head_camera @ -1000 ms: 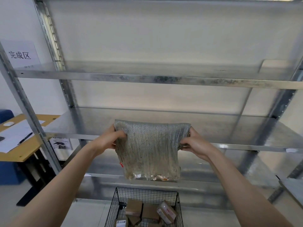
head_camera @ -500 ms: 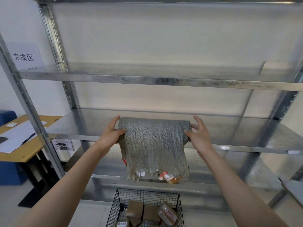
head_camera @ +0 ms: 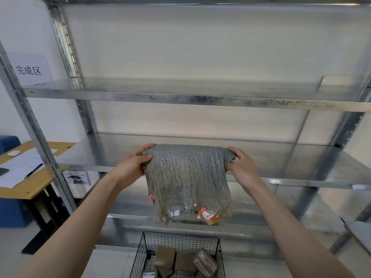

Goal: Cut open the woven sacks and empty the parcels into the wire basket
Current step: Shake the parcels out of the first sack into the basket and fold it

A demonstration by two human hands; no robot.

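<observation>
Arms reach up and forward, side by side, forearms rising from the bottom corners toward the middle of the rack point(head_camera: 180, 98). Left hand point(head_camera: 133, 164) is at the sack's point(head_camera: 188, 181) upper left corner, wrist bent back a touch. Right hand point(head_camera: 242, 166) takes the upper right corner at the same height, back of the hand facing the camera.

Sack hangs straight down between them, long axis vertical. The closed end is up top, stretched level from hand to hand, and the frayed, cut mouth points down. It hangs in the air in front of the middle shelf, directly above the basket point(head_camera: 180, 242) and well apart from it. At the mouth, right of centre, a brown parcel point(head_camera: 212, 217) with a red-and-white label pokes out, tilted, and white scraps show along the ragged edge.

Now the grip. The left thumb presses the front of the weave while the fingers curl over the top edge, pinching the corner. The right fingers wrap tightly round a bunched corner. Both hands are closed firmly on the fabric.

Down in the basket lie several brown parcels point(head_camera: 181, 261). Off to the left stands a desk point(head_camera: 26, 189) with paper and a pen point(head_camera: 34, 170).
</observation>
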